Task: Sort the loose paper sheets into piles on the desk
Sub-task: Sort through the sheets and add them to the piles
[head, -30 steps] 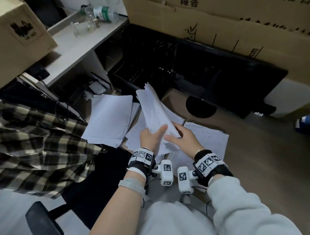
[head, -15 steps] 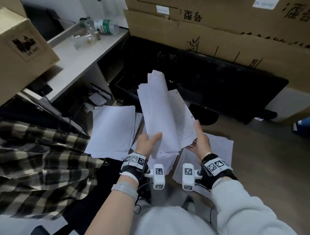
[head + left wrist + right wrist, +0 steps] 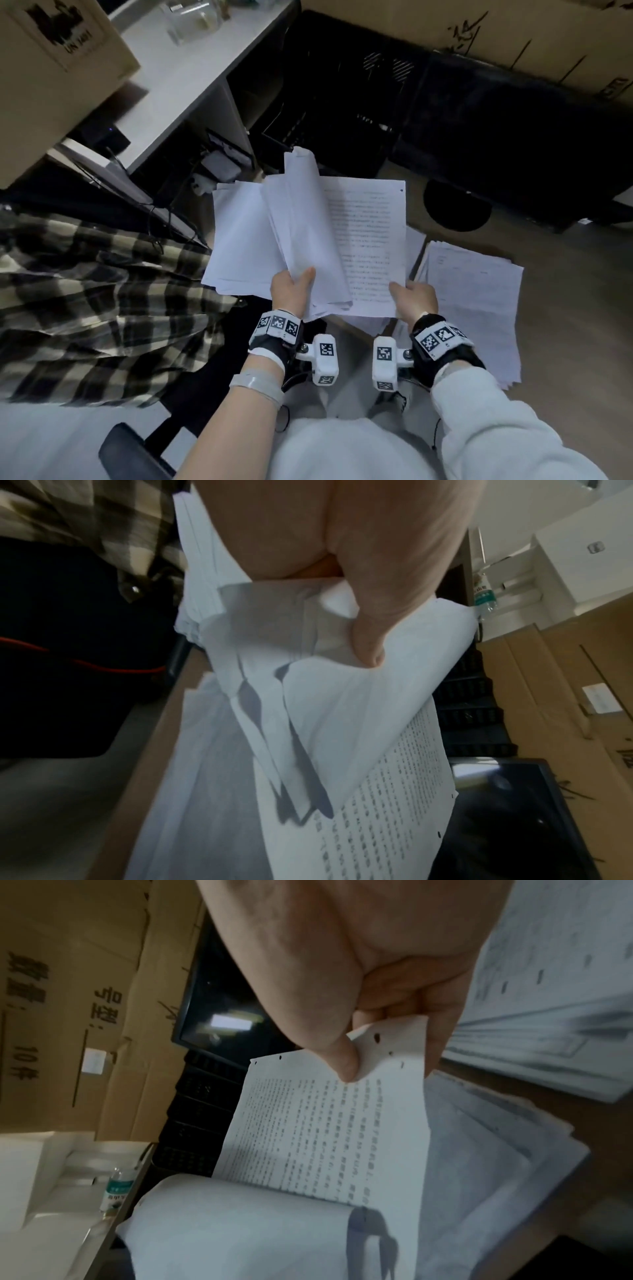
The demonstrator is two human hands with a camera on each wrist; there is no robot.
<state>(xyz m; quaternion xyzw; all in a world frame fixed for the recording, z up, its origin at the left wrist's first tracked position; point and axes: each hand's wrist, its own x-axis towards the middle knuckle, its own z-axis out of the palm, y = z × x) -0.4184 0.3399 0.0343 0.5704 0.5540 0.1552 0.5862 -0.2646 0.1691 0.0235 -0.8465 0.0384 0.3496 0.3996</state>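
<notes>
My left hand [image 3: 293,286] grips a curled bundle of white sheets [image 3: 305,236] by its near edge, the thumb [image 3: 368,642] pressed on top. My right hand [image 3: 412,296] pinches the near corner of one printed sheet [image 3: 366,246], drawn out to the right of the bundle; thumb [image 3: 342,1061] lies on the printed side [image 3: 325,1137]. A blank pile [image 3: 239,240] lies on the brown desk [image 3: 565,308] at the left. A printed pile [image 3: 476,308] lies at the right. More sheets [image 3: 370,322] lie under my hands.
A black monitor [image 3: 513,144] with a round foot [image 3: 457,209] stands at the back, cardboard boxes [image 3: 479,31] behind it. A checked shirt [image 3: 85,301] hangs on a chair at the left. A white shelf [image 3: 185,75] carries jars.
The bundle rose off the desk pile, then came lower. My right hand drew one printed sheet out to the right, away from the bundle.
</notes>
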